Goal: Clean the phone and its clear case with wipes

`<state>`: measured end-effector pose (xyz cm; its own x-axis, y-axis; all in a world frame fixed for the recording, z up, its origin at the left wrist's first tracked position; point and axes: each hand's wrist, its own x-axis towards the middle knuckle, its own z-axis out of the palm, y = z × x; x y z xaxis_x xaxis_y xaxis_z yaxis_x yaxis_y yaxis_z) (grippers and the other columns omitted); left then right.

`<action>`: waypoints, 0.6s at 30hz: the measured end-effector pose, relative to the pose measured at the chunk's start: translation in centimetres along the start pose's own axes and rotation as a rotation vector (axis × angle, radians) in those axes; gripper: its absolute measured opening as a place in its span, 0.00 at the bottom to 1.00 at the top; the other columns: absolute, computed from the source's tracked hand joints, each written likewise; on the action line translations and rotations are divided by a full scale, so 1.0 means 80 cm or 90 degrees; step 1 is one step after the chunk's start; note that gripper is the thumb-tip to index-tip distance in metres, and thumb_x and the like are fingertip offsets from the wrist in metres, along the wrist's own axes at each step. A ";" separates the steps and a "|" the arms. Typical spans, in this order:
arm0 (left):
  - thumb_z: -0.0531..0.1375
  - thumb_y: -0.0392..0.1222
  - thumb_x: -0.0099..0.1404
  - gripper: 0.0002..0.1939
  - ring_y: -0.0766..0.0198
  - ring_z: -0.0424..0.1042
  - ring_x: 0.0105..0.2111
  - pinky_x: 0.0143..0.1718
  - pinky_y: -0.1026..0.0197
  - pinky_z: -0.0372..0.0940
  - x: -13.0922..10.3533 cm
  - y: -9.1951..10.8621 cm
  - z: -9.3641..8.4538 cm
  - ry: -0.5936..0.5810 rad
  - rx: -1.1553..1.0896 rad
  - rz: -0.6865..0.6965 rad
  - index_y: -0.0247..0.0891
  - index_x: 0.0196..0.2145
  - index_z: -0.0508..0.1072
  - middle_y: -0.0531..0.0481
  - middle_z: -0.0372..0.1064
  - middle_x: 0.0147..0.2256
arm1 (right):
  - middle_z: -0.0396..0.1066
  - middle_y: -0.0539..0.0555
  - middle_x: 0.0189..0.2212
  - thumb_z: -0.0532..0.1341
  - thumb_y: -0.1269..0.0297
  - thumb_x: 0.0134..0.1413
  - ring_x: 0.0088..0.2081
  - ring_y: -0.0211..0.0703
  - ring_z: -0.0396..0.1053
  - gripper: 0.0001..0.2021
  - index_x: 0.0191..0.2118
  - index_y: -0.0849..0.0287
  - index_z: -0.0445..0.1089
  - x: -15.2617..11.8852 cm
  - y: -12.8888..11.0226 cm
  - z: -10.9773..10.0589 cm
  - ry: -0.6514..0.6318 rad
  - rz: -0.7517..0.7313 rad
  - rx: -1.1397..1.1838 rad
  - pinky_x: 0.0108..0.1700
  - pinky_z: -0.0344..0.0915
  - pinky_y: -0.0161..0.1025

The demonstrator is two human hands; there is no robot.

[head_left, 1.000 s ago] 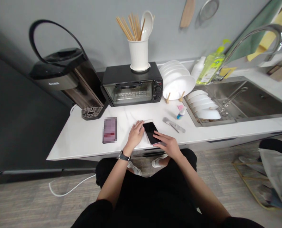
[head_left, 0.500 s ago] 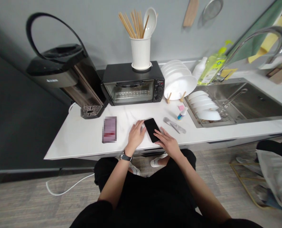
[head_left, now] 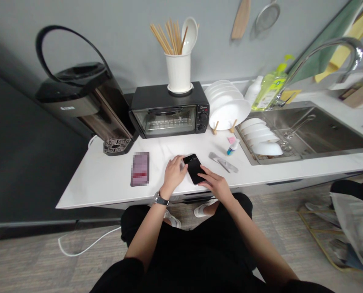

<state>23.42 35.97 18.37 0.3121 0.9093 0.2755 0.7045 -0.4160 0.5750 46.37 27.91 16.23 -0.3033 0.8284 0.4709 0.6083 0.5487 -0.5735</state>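
Note:
A black smartphone [head_left: 193, 166] lies screen up at the front of the white counter, between my two hands. My left hand [head_left: 173, 173], wearing a watch [head_left: 160, 199], rests beside it with fingers stretched out; the thumb and fingertips touch its left edge. My right hand [head_left: 215, 182] grips the phone's lower right corner, fingertips over the screen's edge. Whether the phone is slightly raised I cannot tell. Left of my left hand lies a blurred, purplish flat rectangle [head_left: 140, 169]. To the right are a clear plastic-looking strip [head_left: 223, 162] and a small bottle with a blue label [head_left: 232, 147].
A water dispenser [head_left: 86, 101] stands at the left, beside a toaster oven [head_left: 171, 118] bearing a white chopstick holder [head_left: 179, 73]. Plates [head_left: 229, 114] stand in a rack. Bowls [head_left: 268, 148] sit by the steel sink [head_left: 331, 134]. Another person's light clothing [head_left: 354, 228] shows at right.
My right fingertips have drawn back from across the screen to its lower right edge. A faint reflection now shows at the phone's top. The whole view has shifted slightly.

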 end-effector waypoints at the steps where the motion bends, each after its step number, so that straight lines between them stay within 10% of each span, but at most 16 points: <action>1: 0.55 0.42 0.75 0.23 0.46 0.68 0.64 0.69 0.41 0.58 0.000 -0.001 0.001 0.001 0.006 -0.003 0.40 0.65 0.68 0.39 0.70 0.62 | 0.66 0.58 0.69 0.66 0.59 0.68 0.69 0.54 0.67 0.20 0.63 0.53 0.74 0.000 0.000 0.002 0.004 0.003 0.000 0.70 0.68 0.54; 8: 0.57 0.45 0.74 0.24 0.47 0.67 0.64 0.70 0.42 0.56 -0.001 -0.002 0.004 0.003 0.001 -0.016 0.41 0.65 0.69 0.40 0.69 0.63 | 0.76 0.57 0.61 0.72 0.57 0.61 0.64 0.56 0.73 0.18 0.55 0.53 0.78 0.001 -0.004 0.007 -0.016 0.013 -0.017 0.66 0.73 0.54; 18: 0.60 0.47 0.73 0.22 0.46 0.70 0.61 0.68 0.42 0.59 0.016 -0.009 0.002 -0.006 -0.063 -0.023 0.42 0.61 0.74 0.40 0.72 0.60 | 0.63 0.54 0.71 0.74 0.53 0.57 0.61 0.59 0.76 0.35 0.68 0.45 0.66 0.028 -0.017 0.002 -0.084 0.170 -0.006 0.61 0.75 0.55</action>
<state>23.42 37.41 18.17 0.2935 0.9238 0.2458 0.6497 -0.3814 0.6576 44.72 29.06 17.97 -0.2239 0.9512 0.2125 0.6857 0.3087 -0.6592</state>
